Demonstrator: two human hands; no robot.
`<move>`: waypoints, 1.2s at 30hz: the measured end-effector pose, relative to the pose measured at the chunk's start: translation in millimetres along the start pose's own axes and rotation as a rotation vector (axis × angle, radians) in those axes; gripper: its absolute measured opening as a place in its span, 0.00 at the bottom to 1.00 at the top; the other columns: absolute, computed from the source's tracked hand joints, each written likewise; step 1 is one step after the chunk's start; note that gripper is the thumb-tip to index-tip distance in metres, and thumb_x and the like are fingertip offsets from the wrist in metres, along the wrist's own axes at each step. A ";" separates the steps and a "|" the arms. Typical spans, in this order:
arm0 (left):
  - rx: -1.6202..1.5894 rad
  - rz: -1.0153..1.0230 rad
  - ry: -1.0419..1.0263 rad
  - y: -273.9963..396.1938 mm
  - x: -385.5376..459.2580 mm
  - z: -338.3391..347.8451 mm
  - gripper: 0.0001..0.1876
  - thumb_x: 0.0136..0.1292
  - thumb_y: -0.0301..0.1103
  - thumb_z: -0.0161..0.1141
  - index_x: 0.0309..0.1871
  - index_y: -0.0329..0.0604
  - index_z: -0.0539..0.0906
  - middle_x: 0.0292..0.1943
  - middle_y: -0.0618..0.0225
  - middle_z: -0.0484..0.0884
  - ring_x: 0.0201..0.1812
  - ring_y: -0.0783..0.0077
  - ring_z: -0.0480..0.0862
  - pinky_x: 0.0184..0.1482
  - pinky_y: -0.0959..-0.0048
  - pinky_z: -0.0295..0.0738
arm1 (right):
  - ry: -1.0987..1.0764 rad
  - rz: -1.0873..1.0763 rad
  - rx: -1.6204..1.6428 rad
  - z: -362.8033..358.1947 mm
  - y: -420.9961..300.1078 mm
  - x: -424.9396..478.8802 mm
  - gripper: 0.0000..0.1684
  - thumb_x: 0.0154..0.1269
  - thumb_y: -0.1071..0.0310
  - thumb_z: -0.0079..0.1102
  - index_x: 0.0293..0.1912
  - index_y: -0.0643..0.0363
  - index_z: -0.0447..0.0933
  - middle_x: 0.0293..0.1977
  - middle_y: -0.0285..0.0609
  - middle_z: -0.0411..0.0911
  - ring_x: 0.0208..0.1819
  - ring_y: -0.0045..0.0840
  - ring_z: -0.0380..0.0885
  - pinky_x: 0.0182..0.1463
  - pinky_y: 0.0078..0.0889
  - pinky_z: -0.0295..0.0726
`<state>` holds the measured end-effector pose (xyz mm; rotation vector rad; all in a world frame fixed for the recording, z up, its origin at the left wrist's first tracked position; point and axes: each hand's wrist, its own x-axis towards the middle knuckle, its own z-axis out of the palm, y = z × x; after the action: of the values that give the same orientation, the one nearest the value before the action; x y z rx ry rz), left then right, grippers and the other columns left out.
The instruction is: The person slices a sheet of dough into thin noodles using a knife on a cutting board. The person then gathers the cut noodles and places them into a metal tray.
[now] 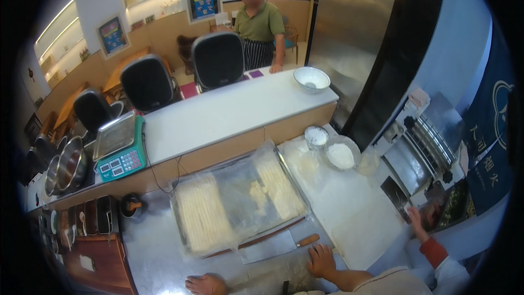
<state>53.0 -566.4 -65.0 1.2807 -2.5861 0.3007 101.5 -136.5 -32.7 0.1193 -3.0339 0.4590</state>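
Observation:
My left hand (206, 284) rests palm down on the steel worktop (153, 250) near the bottom of the view, holding nothing. Flat near the worktop's front edge, my right hand (322, 260) is empty too, just below the wooden handle of a broad-bladed cleaver (270, 247). Beyond the cleaver lies a large metal tray (286, 159) under clear plastic film. Rows of pale dough strips (202, 213) fill its left side, and more dough strips (282, 188) lie at its right. Small dough pieces (258, 194) sit between them. A thin brown rod (282, 228) runs along the tray's near edge.
At right, a co-worker's hand (417, 221) is near a dough-rolling machine (425, 155). Bowls of white powder (342, 156) stand behind. Left are a green scale (123, 162) and condiment pans (92, 217). Across the white counter (229, 110) stands a person (260, 24).

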 end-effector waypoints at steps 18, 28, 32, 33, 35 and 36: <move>-0.091 -0.076 -0.076 4.8 -2.3 -13.6 0.36 0.70 0.44 0.57 0.74 0.25 0.74 0.73 0.37 0.75 0.76 0.37 0.70 0.76 0.38 0.65 | -0.033 0.015 0.023 -1.6 1.7 -9.4 0.36 0.60 0.54 0.66 0.65 0.61 0.78 0.63 0.57 0.75 0.69 0.54 0.71 0.75 0.67 0.67; 0.003 -0.021 -0.342 8.2 11.8 -45.6 0.44 0.69 0.51 0.60 0.79 0.22 0.69 0.77 0.42 0.73 0.80 0.38 0.66 0.78 0.39 0.63 | 0.011 -0.023 0.010 4.4 3.5 -6.8 0.37 0.58 0.52 0.66 0.65 0.60 0.78 0.63 0.58 0.75 0.70 0.56 0.71 0.75 0.69 0.67; -0.200 -0.194 -0.048 -7.8 6.4 22.0 0.32 0.68 0.34 0.54 0.75 0.29 0.75 0.78 0.40 0.72 0.81 0.38 0.66 0.83 0.40 0.58 | 0.049 -0.033 0.025 7.2 2.3 -4.0 0.37 0.59 0.52 0.65 0.65 0.60 0.78 0.64 0.58 0.75 0.70 0.56 0.71 0.75 0.69 0.66; -0.206 -0.204 -0.052 -4.1 5.3 21.3 0.32 0.68 0.34 0.54 0.75 0.29 0.75 0.77 0.40 0.72 0.81 0.38 0.66 0.83 0.40 0.59 | 0.058 -0.028 0.020 6.6 4.3 -0.5 0.37 0.59 0.52 0.65 0.65 0.60 0.78 0.64 0.58 0.75 0.70 0.56 0.71 0.75 0.69 0.66; -0.221 -0.225 -0.060 4.6 2.3 19.9 0.32 0.68 0.33 0.54 0.74 0.29 0.75 0.77 0.40 0.72 0.81 0.38 0.67 0.82 0.39 0.59 | 0.023 -0.015 0.008 10.8 8.7 -8.6 0.37 0.59 0.52 0.65 0.65 0.62 0.77 0.64 0.59 0.74 0.70 0.57 0.70 0.75 0.70 0.66; -0.225 -0.215 -0.020 1.0 0.9 24.5 0.32 0.68 0.33 0.54 0.74 0.29 0.75 0.77 0.40 0.72 0.80 0.38 0.67 0.82 0.39 0.59 | 0.004 -0.017 0.006 10.0 7.4 -8.7 0.37 0.59 0.52 0.65 0.65 0.62 0.77 0.65 0.60 0.74 0.71 0.58 0.70 0.75 0.70 0.66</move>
<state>48.6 -573.5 -88.1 1.4645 -2.3865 -0.0412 108.9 -131.8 -45.1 0.1436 -3.0250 0.4663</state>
